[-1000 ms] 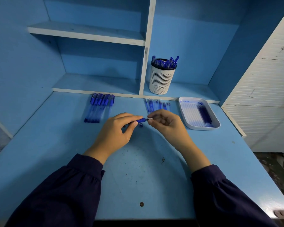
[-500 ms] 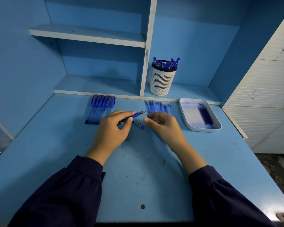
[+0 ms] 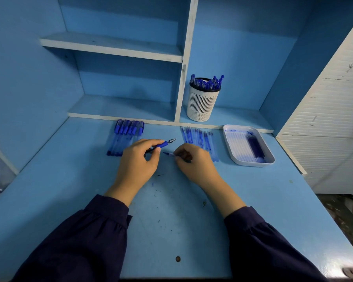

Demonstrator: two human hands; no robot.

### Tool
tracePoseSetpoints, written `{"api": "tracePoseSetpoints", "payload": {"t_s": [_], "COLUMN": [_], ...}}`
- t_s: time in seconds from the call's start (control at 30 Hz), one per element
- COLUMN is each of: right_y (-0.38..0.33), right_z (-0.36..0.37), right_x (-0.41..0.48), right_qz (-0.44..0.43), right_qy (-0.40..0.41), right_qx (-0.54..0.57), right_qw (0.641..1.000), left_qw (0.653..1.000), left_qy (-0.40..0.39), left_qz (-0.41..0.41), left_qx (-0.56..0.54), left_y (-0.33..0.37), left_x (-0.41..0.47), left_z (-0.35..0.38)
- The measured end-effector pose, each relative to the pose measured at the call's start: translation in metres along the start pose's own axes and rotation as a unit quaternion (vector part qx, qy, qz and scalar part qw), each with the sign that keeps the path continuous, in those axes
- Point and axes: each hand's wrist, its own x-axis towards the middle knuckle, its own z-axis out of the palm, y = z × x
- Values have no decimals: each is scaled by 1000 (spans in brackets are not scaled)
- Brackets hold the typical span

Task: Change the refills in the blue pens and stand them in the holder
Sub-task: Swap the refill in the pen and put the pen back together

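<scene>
My left hand (image 3: 138, 161) grips a blue pen (image 3: 163, 143) with its metal tip pointing up and right. My right hand (image 3: 194, 162) pinches a small blue pen part (image 3: 168, 153) that lies on the desk between the two hands; I cannot tell if it is a cap or a refill end. A row of capped blue pens (image 3: 126, 136) lies at the back left of the desk. Several loose refills (image 3: 200, 139) lie side by side behind my right hand. The white slotted holder (image 3: 202, 102) stands on the low shelf with several blue pens in it.
A white tray (image 3: 251, 162) with blue ink stains and a dark blue item in it sits at the right of the desk (image 3: 171, 220). White slatted panels (image 3: 330, 123) close the right side. Shelves and a divider rise behind the desk.
My hands came apart after working the pen's tip together. The left hand tilted the pen tip upward, and my right hand dropped to the desk and pinched the small blue part.
</scene>
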Motion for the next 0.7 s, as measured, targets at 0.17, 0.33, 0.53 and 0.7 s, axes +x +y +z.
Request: {"api": "tracePoseSetpoints", "payload": {"t_s": [0.17, 0.33, 0.53, 0.7], "right_y": [2, 5, 6, 5], "right_z": [-16, -23, -23, -21], "right_x": [-4, -3, -2, -2], "right_qz": [52, 61, 37, 26], "right_qy": [46, 89, 96, 75], "right_qx": [118, 159, 152, 169], "right_qw": [990, 981, 983, 982], "left_qw": [999, 998, 997, 995], "left_qy": [-27, -51, -53, -70], "left_qz": [19, 40, 52, 65], "left_qx": [-13, -12, -20, -21], "left_y": [1, 2, 3, 3], "left_x": [-1, -3, -3, -3], "left_z": [1, 1, 0, 1]}}
